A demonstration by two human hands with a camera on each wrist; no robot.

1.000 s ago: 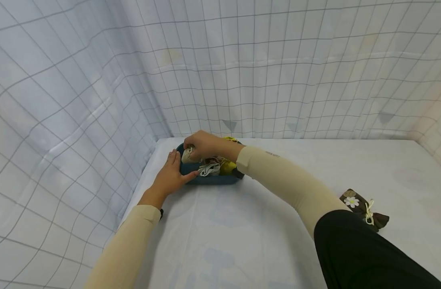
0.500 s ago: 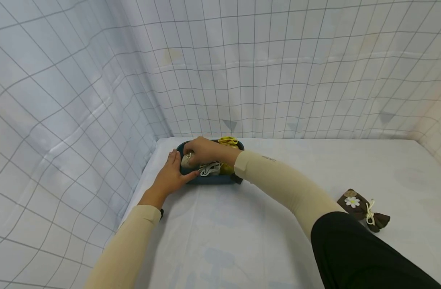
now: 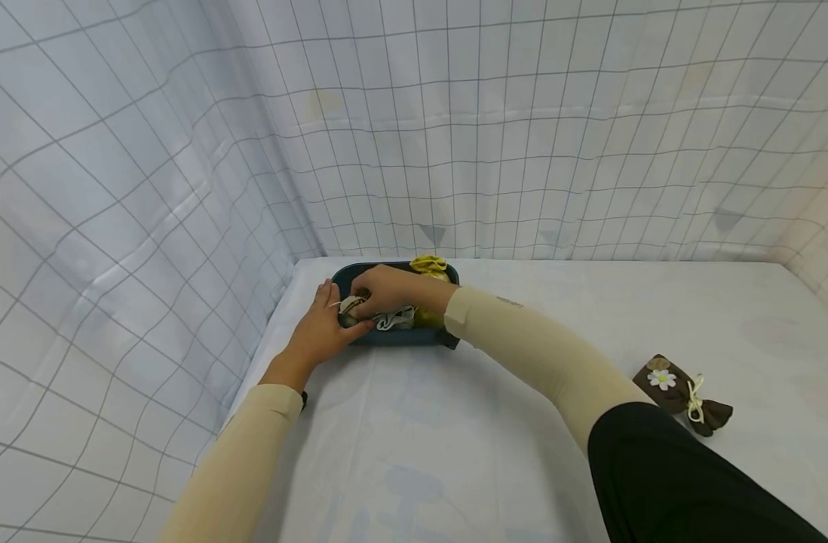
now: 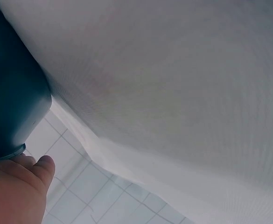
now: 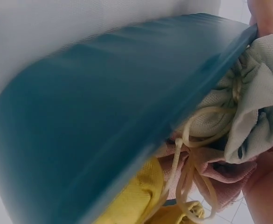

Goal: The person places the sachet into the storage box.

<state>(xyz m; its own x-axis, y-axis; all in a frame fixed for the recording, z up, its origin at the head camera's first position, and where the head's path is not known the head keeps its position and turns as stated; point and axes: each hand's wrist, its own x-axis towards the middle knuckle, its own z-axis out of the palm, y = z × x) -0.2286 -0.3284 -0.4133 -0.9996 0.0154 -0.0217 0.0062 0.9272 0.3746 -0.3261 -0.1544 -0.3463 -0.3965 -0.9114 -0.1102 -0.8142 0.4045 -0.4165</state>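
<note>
A dark teal bin (image 3: 400, 338) stands at the far left of the white table, holding several drawstring pouches. My left hand (image 3: 319, 332) rests against its left end, fingers straight along the rim, thumb over the near edge. Inside the bin, the curled fingers of my right hand (image 3: 390, 288) grip a beige pouch (image 3: 349, 305) at the left end, partly hidden by the hand. Beside it lies a grey-white pouch (image 3: 395, 319). Yellow pouches (image 3: 429, 265) fill the right end. The right wrist view also shows a pink pouch (image 5: 225, 175) with a cream cord.
A brown pouch (image 3: 679, 396) with a white daisy and a cream bow lies on the right of the table (image 3: 522, 460). White grid-patterned curtains (image 3: 522, 151) hang behind and along the left side. A dark corner of fabric (image 3: 449, 338) sticks out over the bin's near right corner.
My right hand has lowered deeper into the bin with the beige pouch, which now sits lower and tilted. More of the far rim and yellow pouch shows. My left hand stays put.
</note>
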